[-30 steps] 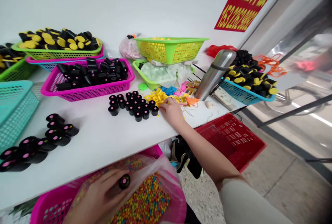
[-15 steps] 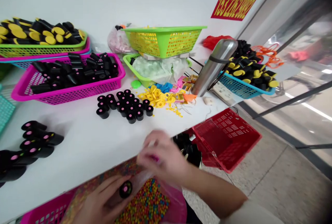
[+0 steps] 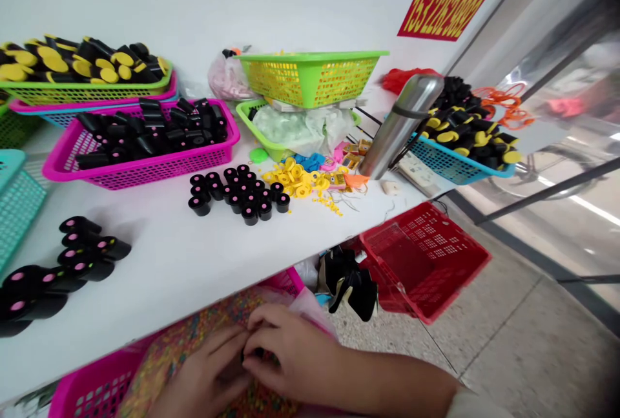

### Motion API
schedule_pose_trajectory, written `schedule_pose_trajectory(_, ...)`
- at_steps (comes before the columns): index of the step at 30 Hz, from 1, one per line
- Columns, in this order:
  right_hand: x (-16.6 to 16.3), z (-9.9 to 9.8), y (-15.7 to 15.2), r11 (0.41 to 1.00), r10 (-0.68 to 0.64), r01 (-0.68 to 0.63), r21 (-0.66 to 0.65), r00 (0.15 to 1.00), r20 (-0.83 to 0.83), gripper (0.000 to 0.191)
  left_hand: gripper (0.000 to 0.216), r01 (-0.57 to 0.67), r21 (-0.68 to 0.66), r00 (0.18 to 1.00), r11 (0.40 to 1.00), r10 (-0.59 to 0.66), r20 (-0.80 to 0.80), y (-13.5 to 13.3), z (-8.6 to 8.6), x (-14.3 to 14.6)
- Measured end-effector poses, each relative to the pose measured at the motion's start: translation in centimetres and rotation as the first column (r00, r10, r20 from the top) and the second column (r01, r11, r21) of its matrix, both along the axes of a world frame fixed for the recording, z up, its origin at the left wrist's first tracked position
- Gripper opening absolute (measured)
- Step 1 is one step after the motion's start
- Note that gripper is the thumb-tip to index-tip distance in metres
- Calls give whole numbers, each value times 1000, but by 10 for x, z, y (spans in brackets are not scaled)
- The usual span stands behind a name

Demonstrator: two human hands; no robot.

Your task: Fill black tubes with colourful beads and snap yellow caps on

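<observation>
Both my hands meet low in the picture over a pink basket (image 3: 82, 392) lined with a clear bag of small coloured candy beads (image 3: 184, 347). My left hand (image 3: 206, 376) is curled round a small black tube that is mostly hidden. My right hand (image 3: 285, 356) is closed in a pinch against the top of that tube; what it pinches is hidden. On the white table (image 3: 184, 263) above stand a cluster of upright black tubes with pink centres (image 3: 239, 195), a heap of yellow caps (image 3: 295, 180) and lying black tubes (image 3: 72, 263).
A pink basket of black tubes (image 3: 145, 140) and stacked baskets of yellow-capped ones (image 3: 82, 72) stand at the back. A steel flask (image 3: 400, 127), a green basket (image 3: 310, 75) and a blue basket (image 3: 460, 146) are to the right. A red basket (image 3: 426, 263) sits under the table edge.
My right hand came back from the yellow caps on the table and joined my left hand over the bead basket. The black tube's pink top, visible before, is now covered.
</observation>
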State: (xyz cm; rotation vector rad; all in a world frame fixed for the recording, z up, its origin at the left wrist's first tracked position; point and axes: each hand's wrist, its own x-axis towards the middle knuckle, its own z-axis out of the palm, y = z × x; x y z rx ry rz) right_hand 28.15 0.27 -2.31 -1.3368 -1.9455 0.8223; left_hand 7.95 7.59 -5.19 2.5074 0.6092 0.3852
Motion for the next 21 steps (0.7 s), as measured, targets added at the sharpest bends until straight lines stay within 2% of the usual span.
schedule_pose_trajectory(2, -2, -1, 1, 1000, -2, 1, -29, 999, -36, 19, 43, -1, 8, 1000, 1000, 1, 6, 0, 1, -1)
schedule_pose_trajectory(5, 5, 5, 7, 1000, -11, 12, 2, 992, -127, 20, 39, -23, 28, 999, 999, 22, 39, -1, 4, 0)
schedule_pose_trajectory(8, 35, 23, 23, 977, -163, 186, 100, 966, -201, 14, 37, -59, 63, 997, 996, 55, 57, -2, 10, 3)
schedule_pose_trajectory(11, 90, 44, 52, 878, -389, 413, 241, 910, -142, 11, 35, -74, 94, 994, 993, 66, 82, -2, 13, 6)
schedule_pose_trajectory(14, 151, 52, 94, 731, -600, 525, 435, 799, 45, 17, 38, -96, 122, 988, 988, 79, 134, -2, 10, 6)
schedule_pose_trajectory(15, 167, 52, 109, 708, -648, 535, 462, 751, 124, 17, 38, -99, 120, 987, 988, 82, 138, -2, 9, 6)
schedule_pose_trajectory(16, 181, 51, 123, 704, -676, 536, 466, 708, 206, 16, 39, -99, 113, 987, 989, 83, 141, -2, 7, 5)
schedule_pose_trajectory(18, 197, 49, 147, 752, -654, 513, 414, 659, 372, 11, 39, -94, 85, 985, 992, 80, 154, -1, 4, 5)
schedule_pose_trajectory(21, 202, 46, 168, 816, -569, 503, 287, 607, 554, 7, 40, -94, 57, 985, 994, 84, 154, -1, 1, 4)
